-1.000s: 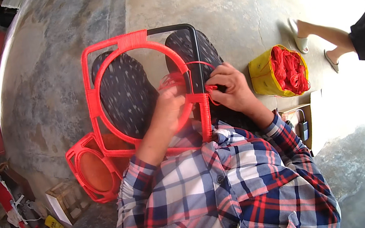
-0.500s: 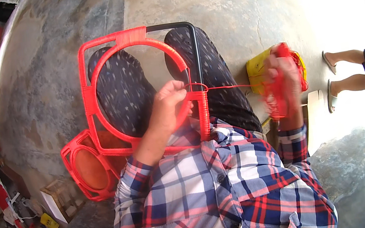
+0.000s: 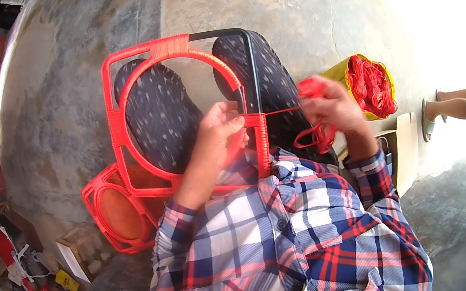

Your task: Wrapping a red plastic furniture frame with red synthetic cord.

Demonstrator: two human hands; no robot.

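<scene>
A square metal frame (image 3: 170, 47) with a round inner ring rests on my lap. Red cord is wound over most of it, but its upper right corner is bare black metal. My left hand (image 3: 220, 132) is closed on the frame at the right side of the ring, thumb by the wound strip that joins ring and outer bar. My right hand (image 3: 337, 106), to the right of the frame, grips a bundle of red cord (image 3: 324, 139) with loops hanging below. One strand runs taut from it to the outer bar.
A yellow container (image 3: 335, 71) full of red cord bundles stands on the floor at right. Beyond it are another person's legs (image 3: 451, 107). A second red-wound frame (image 3: 97, 220) lies at my left, near a wooden crate (image 3: 84, 250) and assorted clutter.
My right hand has moved left with the cord bundle, from in front of the yellow container toward the frame. The loop at the outer bar has drawn tight. My left hand stays in place.
</scene>
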